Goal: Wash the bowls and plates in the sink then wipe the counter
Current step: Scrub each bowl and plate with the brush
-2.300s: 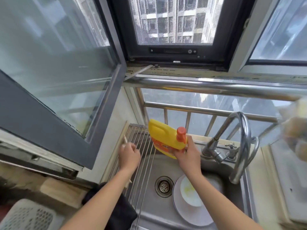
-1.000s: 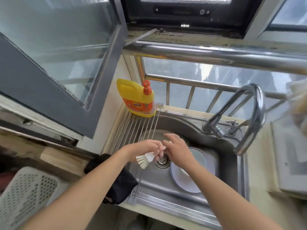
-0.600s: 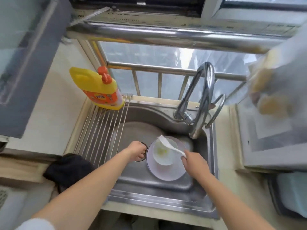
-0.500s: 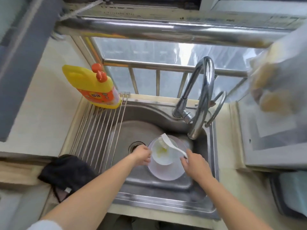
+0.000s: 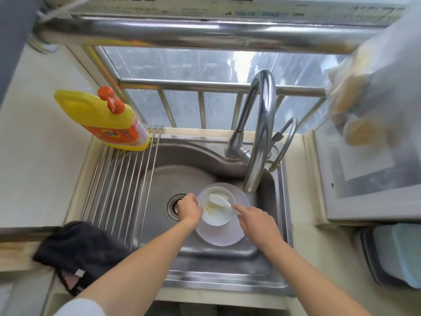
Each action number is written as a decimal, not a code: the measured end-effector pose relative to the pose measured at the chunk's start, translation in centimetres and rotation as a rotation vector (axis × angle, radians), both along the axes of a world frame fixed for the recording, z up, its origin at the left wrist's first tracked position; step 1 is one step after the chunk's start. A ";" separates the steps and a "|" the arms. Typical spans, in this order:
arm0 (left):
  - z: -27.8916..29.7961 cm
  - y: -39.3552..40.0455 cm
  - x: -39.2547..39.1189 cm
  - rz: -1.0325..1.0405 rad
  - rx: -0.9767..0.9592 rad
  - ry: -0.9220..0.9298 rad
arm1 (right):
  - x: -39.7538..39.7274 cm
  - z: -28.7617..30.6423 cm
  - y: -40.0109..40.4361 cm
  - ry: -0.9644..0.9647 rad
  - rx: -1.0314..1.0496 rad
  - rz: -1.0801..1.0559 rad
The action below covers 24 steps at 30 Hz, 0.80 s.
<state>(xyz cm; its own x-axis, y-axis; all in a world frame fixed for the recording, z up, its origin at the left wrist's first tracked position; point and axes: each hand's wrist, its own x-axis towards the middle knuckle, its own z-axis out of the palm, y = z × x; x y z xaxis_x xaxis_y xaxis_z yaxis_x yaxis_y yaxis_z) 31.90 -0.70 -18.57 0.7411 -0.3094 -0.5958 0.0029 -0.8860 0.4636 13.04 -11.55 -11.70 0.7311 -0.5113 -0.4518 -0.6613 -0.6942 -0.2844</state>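
From the head camera, looking down into a steel sink (image 5: 205,265): a white bowl (image 5: 216,216) sits on a pale plate (image 5: 224,236) on the sink floor, just right of the drain (image 5: 174,206). A smear of yellow shows inside the bowl.

The left hand (image 5: 189,209) grips the bowl's left rim, its fingers curled over the edge. The right hand (image 5: 256,221) holds the handle of a white dish brush (image 5: 222,200), fingers closed round it with the forefinger laid along the handle — the bristle head rests inside the bowl at its far side.

The curved faucet (image 5: 262,133) arches over the basin, its spout just beyond the plate's far right edge. A roll-up rack of steel rods (image 5: 120,190) covers the left part of the sink, and a yellow detergent bottle (image 5: 102,120) with an orange cap stands at the rack's far end. A dark cloth (image 5: 77,252) lies on the near left corner of the desk (image 5: 34,179), overlapping the rack's near end. To the right, a blurred clear bag (image 5: 369,106) hangs close to the lens above a stovetop (image 5: 369,179).
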 end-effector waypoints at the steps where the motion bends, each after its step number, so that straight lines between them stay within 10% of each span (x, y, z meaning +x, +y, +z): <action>1: 1.0 -0.3 -0.2 -0.001 0.004 -0.026 | 0.5 0.0 0.4 0.012 0.002 0.006; 6: 3.0 -0.7 0.0 -0.004 0.049 -0.096 | 0.8 0.3 2.3 0.076 0.012 -0.098; 12: 2.8 -0.6 0.1 0.010 0.026 -0.061 | 2.5 0.8 3.0 -0.094 0.513 -0.575; 18: 2.1 -0.1 0.2 0.120 -0.018 0.022 | 2.4 1.7 2.5 0.085 -0.020 -0.217; 24: 2.5 -0.5 0.3 0.081 -0.015 0.022 | 3.7 1.5 2.4 0.008 0.340 -0.374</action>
